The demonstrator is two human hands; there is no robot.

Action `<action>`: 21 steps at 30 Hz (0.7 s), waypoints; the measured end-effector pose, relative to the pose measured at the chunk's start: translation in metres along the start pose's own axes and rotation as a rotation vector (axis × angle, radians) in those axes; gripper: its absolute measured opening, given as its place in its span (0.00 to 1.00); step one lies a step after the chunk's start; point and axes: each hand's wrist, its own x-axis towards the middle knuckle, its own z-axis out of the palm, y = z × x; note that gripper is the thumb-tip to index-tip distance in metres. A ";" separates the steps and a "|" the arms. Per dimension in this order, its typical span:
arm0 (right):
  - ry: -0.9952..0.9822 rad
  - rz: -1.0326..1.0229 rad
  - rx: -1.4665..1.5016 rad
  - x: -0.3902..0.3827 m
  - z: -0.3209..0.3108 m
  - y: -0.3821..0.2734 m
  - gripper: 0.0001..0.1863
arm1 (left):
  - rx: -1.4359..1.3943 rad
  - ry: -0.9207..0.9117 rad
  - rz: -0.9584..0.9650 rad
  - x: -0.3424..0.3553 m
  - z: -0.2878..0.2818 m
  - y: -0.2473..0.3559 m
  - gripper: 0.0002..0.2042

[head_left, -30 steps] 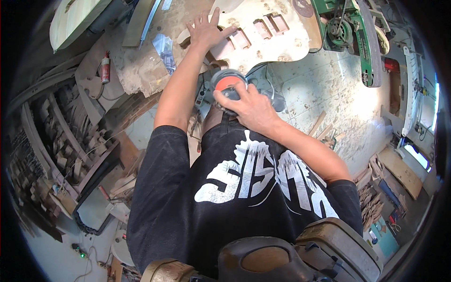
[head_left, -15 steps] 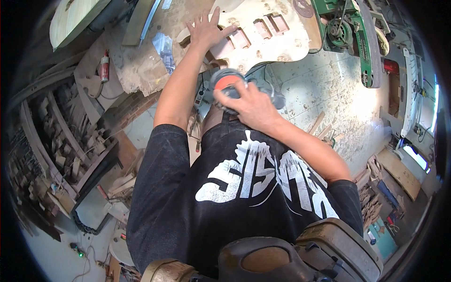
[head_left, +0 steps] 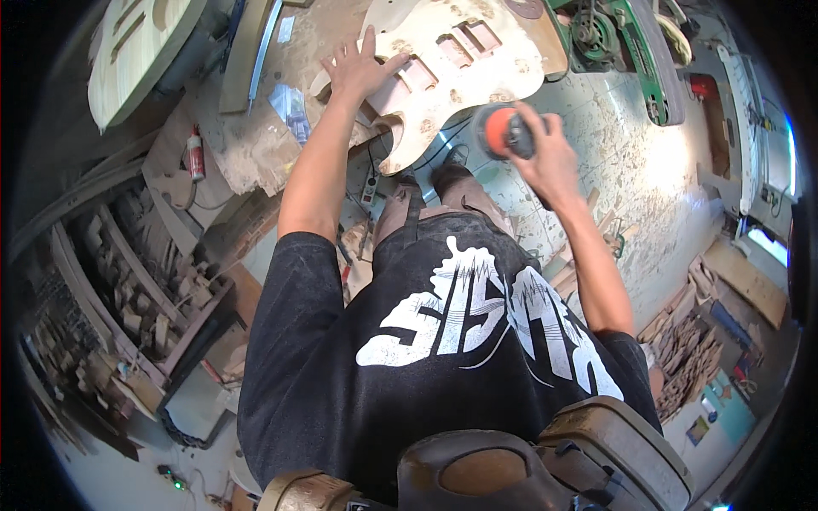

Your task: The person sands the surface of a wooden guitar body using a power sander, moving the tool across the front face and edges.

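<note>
A pale wooden guitar body (head_left: 490, 77) with several rectangular pockets cut into it lies on the workbench at the top. My left hand (head_left: 354, 77) rests flat on its left part, fingers spread, beside the pockets. Wrapped round a black and red orbital sander (head_left: 496, 129) is my right hand (head_left: 550, 157). The sander is at the body's near right edge, over the floor; whether its pad touches the wood I cannot tell.
A green belt sanding machine (head_left: 596, 34) stands at the far right. Left on the bench (head_left: 243, 140) lie a clear plastic piece (head_left: 291, 111) and a long strip. Another wooden body (head_left: 141, 60) is at the upper left, near a red bottle (head_left: 195, 155). Wood offcuts (head_left: 682, 358) are piled lower right.
My right hand has carried the sander to the right and slightly up, from in front of my waist to the body's right edge. My left hand stays on the guitar body.
</note>
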 end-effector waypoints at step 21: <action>0.219 0.787 0.166 -0.187 0.012 0.096 0.45 | 0.188 -0.204 0.199 0.013 -0.049 0.019 0.38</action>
